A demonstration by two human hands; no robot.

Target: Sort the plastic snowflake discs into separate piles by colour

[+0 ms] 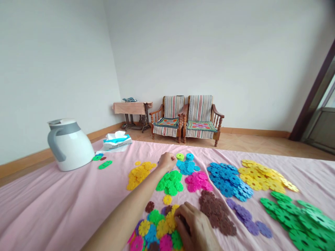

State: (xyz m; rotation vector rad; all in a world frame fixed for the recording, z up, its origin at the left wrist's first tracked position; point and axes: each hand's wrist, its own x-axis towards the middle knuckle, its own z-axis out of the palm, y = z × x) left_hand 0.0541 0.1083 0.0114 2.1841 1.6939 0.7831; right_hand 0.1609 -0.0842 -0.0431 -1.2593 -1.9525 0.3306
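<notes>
My left hand (168, 161) is a closed fist above the far end of the piles, beside the light-blue flower-shaped plastic discs (187, 167). What it holds, if anything, is hidden. Just below it lie the green discs (170, 183). Nearer to me, my right hand (195, 225) is curled at the right edge of a mixed-colour heap of discs (151, 233). Its thumb and index fingertips come together by the yellow discs (162, 227), and anything between them cannot be made out. Brown discs (216, 212) lie right of this hand.
Sorted piles include yellow (138, 176), pink (198, 181), dark blue (227, 179), purple (243, 214) and large green discs (303, 219). A white jug (73, 148) and tissue pack (117, 141) stand left on the pink cloth (65, 198). Two wooden armchairs (201, 118) are beyond.
</notes>
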